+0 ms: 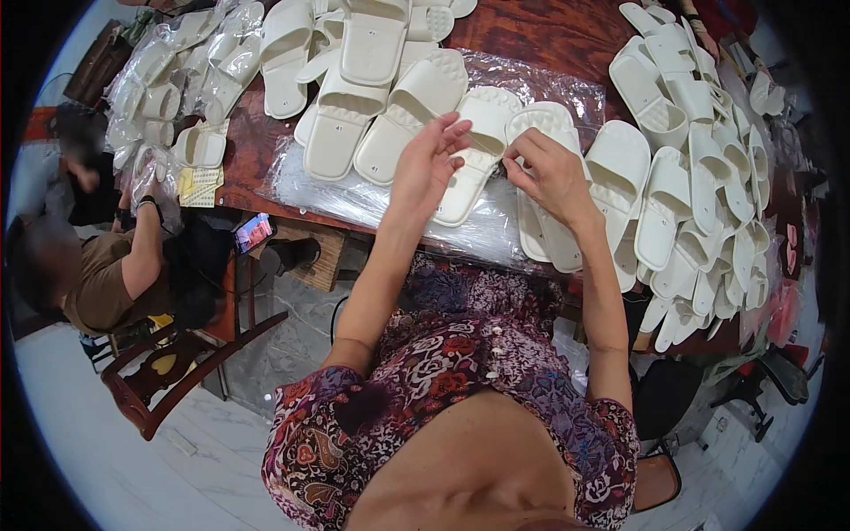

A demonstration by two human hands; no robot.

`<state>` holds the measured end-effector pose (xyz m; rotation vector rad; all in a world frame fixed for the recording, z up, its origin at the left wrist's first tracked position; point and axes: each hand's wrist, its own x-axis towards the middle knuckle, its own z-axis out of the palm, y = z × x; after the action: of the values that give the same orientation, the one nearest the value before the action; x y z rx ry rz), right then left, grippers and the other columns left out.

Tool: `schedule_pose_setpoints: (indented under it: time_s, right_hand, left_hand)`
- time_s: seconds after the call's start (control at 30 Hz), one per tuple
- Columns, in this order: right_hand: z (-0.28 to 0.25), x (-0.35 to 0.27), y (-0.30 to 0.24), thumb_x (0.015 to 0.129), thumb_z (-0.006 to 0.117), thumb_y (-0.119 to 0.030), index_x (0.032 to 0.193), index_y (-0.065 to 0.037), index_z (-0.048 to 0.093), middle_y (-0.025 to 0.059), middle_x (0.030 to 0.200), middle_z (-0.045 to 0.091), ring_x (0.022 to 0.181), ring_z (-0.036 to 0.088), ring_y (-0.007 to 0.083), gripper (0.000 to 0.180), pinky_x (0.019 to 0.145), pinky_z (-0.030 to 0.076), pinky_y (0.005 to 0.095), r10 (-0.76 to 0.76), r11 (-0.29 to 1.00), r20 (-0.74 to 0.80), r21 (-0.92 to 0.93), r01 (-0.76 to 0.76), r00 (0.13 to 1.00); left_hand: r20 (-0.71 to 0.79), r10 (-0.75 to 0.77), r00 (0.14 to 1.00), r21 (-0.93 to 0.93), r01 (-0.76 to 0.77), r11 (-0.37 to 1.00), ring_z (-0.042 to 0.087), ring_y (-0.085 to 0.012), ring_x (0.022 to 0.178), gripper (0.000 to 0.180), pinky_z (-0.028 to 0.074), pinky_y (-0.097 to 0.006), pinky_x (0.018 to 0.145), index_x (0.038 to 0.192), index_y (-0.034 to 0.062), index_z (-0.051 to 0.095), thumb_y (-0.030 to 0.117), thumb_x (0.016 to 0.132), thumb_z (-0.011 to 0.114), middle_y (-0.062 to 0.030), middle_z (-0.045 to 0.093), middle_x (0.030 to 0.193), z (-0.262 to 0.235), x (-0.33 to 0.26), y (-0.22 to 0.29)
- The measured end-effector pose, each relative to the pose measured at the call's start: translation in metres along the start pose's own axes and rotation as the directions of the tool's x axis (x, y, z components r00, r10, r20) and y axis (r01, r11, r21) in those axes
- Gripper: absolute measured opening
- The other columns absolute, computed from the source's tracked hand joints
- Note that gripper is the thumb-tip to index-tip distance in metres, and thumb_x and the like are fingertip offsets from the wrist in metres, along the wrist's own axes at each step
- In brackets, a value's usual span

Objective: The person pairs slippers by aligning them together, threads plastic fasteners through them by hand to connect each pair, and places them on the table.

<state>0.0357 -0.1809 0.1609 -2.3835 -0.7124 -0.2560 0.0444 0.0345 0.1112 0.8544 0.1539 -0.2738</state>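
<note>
Slippers (482, 146): cream-white moulded foam or soft plastic, matt; soles are ribbed and dotted in texture, straps are seen as smooth. Same finish is noted on the heap at right (699, 177) and the pile at top (372, 53).

Clear film bags (354, 199): thin plastic, glossy, crinkled, highlights are caught along the folds. Bagged pairs at far left (177, 80) are wrapped in the same shiny film.

Surface (549, 35): dark reddish wood, polished, grain is visible.

Chair (168, 372): red-brown lacquered wood.

Floor (133, 478): pale tile, smooth, slightly glossy.

Dress (460, 372): printed floral cloth, matt.
</note>
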Motion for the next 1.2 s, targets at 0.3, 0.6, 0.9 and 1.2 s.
schedule_pose_setpoints:
  time_s: [0.3, 0.6, 0.9, 1.2]
  right_hand:
    - [-0.009, 0.004, -0.001, 0.089, 0.067, -0.015, 0.091, -0.006, 0.063, 0.0081, 0.089, 0.062, 0.076, 0.065, 0.0255, 0.011, 0.067, 0.052, 0.0365, 0.045, 0.992, 0.057, 0.116, -0.051, 0.997]
    - [-0.011, 0.051, 0.043, 0.092, 0.063, -0.019, 0.094, -0.004, 0.064, 0.0118, 0.087, 0.065, 0.079, 0.065, 0.0304, 0.015, 0.072, 0.052, 0.0399, -0.005, 1.000, 0.040, -0.007, 0.005, 0.999]
    - [0.007, 0.091, 0.091, 0.089, 0.061, -0.020, 0.092, 0.000, 0.067, 0.0170, 0.087, 0.068, 0.080, 0.064, 0.0357, 0.021, 0.073, 0.051, 0.0440, 0.127, 0.992, 0.251, -0.039, -0.121, 0.960]
    - [0.016, 0.094, 0.109, 0.087, 0.064, -0.016, 0.088, 0.002, 0.067, 0.0025, 0.079, 0.064, 0.074, 0.053, 0.0097, 0.018, 0.067, 0.045, 0.0287, 0.323, 0.893, 0.435, 0.154, -0.423, 0.841]
  left_hand:
    - [0.080, -0.029, 0.996, -0.292, 0.051, 0.955, 0.059, -0.0130, 0.071, 0.024, 0.046, -0.026, 0.059, 0.115, 0.0024, 0.061, 0.023, 0.105, 0.052, -0.0013, 0.061, 0.080, -0.045, 0.011, 0.003]
    - [0.034, -0.295, 0.955, 0.186, 0.284, 0.941, 0.058, -0.0067, 0.056, 0.027, 0.049, -0.021, 0.046, 0.123, 0.0001, 0.063, 0.018, 0.105, 0.054, 0.0005, 0.060, 0.072, -0.022, 0.000, -0.034]
    - [-0.040, -0.228, 0.973, 0.247, 0.231, 0.941, 0.067, -0.0117, 0.065, 0.019, 0.059, -0.025, 0.055, 0.112, -0.0007, 0.062, 0.015, 0.102, 0.057, -0.0089, 0.070, 0.088, -0.002, 0.034, -0.045]
    - [-0.065, -0.202, 0.977, 0.239, 0.212, 0.948, 0.071, -0.0174, 0.071, 0.020, 0.062, -0.027, 0.058, 0.114, -0.0087, 0.058, 0.003, 0.100, 0.051, -0.0149, 0.069, 0.097, 0.015, 0.055, -0.050]
